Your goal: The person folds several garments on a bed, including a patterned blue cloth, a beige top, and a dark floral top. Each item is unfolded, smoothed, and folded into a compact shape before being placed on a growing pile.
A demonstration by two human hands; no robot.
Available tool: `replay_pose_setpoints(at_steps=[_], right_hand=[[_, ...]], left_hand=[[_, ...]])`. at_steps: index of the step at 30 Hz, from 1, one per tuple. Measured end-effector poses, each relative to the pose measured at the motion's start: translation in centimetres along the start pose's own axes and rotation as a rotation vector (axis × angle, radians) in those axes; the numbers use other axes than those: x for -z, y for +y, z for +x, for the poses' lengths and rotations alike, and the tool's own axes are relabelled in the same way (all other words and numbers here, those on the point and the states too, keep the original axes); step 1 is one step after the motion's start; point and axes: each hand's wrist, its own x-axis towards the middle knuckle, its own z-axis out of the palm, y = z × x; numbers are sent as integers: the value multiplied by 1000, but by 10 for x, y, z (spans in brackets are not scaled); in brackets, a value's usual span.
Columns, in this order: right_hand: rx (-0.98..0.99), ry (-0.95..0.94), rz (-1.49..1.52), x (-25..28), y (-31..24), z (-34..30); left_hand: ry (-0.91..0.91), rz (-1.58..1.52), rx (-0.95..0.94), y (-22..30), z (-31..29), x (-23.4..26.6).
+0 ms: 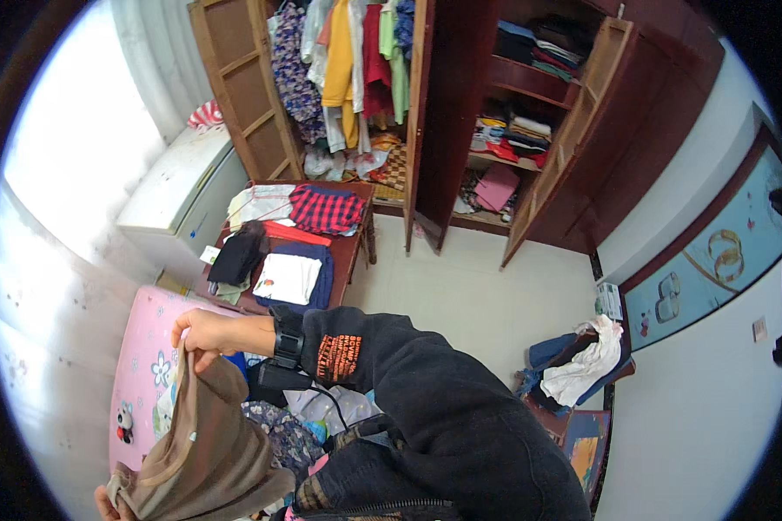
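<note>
Room: tiled pale floor (469, 295), white walls. Landmark: low wooden table (349, 252), centre-left.

On the table: 1 red-and-black checked garment (324, 209); 1 folded white shirt (287, 278) lying on a dark blue piece; 1 black garment (236, 258) at its left edge; 1 pale folded cloth (261, 202) at its far left corner.

Behind the table: 1 brown wardrobe (443, 113), doors open; hanging clothes (343, 61) in the left bay, folded stacks (517, 135) on shelves in the right bay.

Left of the table: 1 white chest-type cabinet (178, 187) against the bright wall.

Right of the table, well apart across the floor: 1 heap of white and blue clothing (582, 365) on a dark seat by the wall.

In front of the table: 1 pink bedcover (143, 347) with flower print, mixed clothes lying on it.

Hands: the right hand (204, 332), arm in a black sleeve with a wrist strap, crosses the view just in front of the table and pinches the top edge of 1 brown garment (208, 443), fingers curled shut on the cloth. The left hand (109, 502), at the bottom edge, grips the garment's lower corner; only part of it shows. The garment hangs stretched between both hands over the bedcover.
</note>
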Motion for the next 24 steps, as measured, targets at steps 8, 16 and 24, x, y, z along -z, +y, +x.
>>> replay_pose_setpoints(at_steps=[8,16,24], right_hand=[[389,-531,-685,21,-34,-71],[391,-494,-1186,14,-22,-83],[658,-633,-1012,-1,-15,-105]], left_hand=[[155,-210,-123,40,25,-27],[-86,-361,50,-13,59,1],[-338,-633,209,-64,92,35]])
